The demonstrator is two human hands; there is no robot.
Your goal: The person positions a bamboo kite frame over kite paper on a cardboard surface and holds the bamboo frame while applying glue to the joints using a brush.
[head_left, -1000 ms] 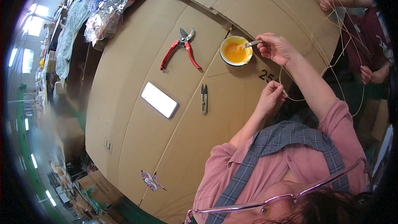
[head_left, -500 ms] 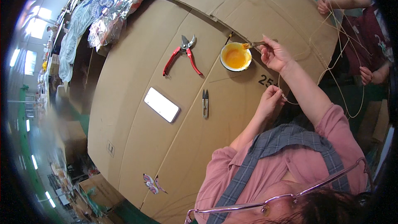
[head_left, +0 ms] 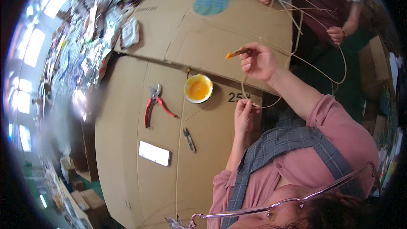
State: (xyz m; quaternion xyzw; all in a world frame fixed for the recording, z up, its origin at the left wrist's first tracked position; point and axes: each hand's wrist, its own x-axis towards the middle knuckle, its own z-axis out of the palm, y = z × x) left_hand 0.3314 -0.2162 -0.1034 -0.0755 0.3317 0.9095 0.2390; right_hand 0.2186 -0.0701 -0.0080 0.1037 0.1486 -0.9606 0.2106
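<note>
My right hand (head_left: 259, 62) is closed around a short dark brush (head_left: 241, 52), its tip coated with orange-yellow paste. The brush hangs in the air, up and right of a small white bowl (head_left: 198, 100) holding the same paste. Below it, my left hand (head_left: 244, 115) pinches a thin pale cane-like strip (head_left: 270, 105). One part of the strip curves up toward my right hand, another bends off to the right. Where its upper end stops is hidden by my right hand.
Red-handled pruning shears (head_left: 154, 101), small thread snips (head_left: 189, 140) and a white-screened phone (head_left: 154, 153) lie on the cardboard-covered table (head_left: 123, 114). Across it, a co-worker's hands (head_left: 336, 35) hold long pale strips. Plastic-wrapped goods (head_left: 91, 38) are heaped at the far left.
My right hand has drawn the brush away from the bowl, to the right. My left hand still pinches the strip. The view has shifted, so the table items appear lower and mostly further left.
</note>
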